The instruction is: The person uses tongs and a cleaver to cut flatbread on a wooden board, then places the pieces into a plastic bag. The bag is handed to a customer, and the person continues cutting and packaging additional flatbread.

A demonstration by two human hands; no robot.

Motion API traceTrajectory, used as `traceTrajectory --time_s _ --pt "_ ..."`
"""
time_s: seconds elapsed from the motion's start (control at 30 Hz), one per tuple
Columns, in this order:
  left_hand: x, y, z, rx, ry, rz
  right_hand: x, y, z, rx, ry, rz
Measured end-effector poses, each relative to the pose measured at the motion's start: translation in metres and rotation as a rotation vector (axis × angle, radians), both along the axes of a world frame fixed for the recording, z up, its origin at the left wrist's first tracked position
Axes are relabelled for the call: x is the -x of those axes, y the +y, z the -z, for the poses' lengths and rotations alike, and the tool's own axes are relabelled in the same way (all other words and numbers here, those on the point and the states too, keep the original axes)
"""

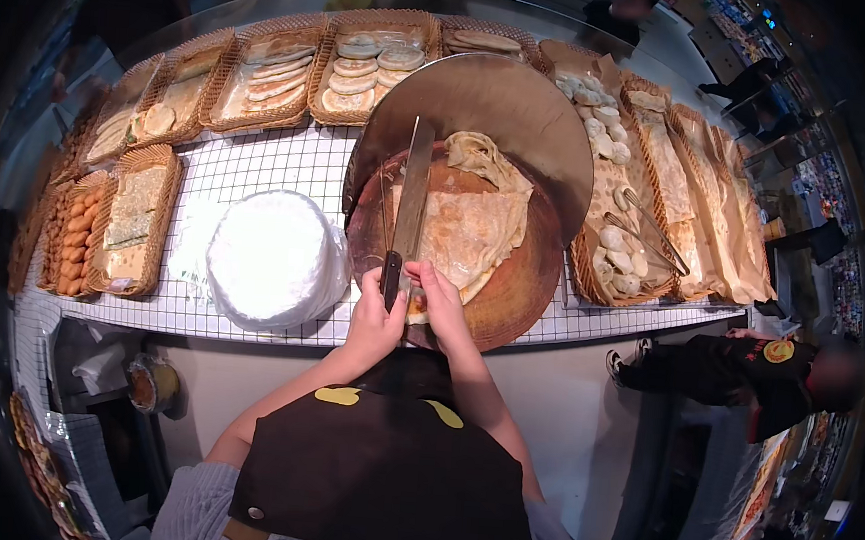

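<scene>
A long knife (415, 186) with a black handle points away from me over a round wooden chopping block (532, 292). My left hand (377, 319) is closed around the lower handle. Close beside it, my right hand (434, 300) has bent fingers near the handle and the flatbread's lower edge; whether it pinches anything is unclear. Under and right of the blade lies a large folded flatbread (465, 231), with a crumpled part at its top. A thin metal rod or second blade (386, 214) shows just left of the knife. A curved metal guard (504, 102) stands behind the block.
A stack of white plastic bags (268, 258) sits left of the block on the checked counter. Wicker baskets (314, 74) of flatbreads line the back. To the right, tongs (653, 233) lie over a basket of small buns (614, 260). A co-worker (741, 374) stands at the right.
</scene>
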State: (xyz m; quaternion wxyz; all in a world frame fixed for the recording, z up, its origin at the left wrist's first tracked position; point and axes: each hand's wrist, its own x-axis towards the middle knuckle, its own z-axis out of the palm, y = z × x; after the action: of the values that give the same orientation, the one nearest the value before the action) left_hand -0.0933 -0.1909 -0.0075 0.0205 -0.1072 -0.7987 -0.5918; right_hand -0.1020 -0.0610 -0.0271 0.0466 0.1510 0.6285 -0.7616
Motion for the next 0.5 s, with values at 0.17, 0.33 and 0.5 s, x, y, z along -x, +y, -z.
traceTrajectory --time_s 0.17,0.33,0.5 --pt "-0.005 0.021 -0.004 0.269 0.076 0.259 -0.012 0.019 0.003 0.157 -0.009 0.086" --pt "0.026 0.013 0.02 0.499 0.054 0.054 -0.002 0.074 0.028 -0.025 -0.086 0.256" --pt "0.042 0.026 0.073 0.575 -0.125 0.03 0.025 0.084 0.051 -0.292 -0.155 0.199"
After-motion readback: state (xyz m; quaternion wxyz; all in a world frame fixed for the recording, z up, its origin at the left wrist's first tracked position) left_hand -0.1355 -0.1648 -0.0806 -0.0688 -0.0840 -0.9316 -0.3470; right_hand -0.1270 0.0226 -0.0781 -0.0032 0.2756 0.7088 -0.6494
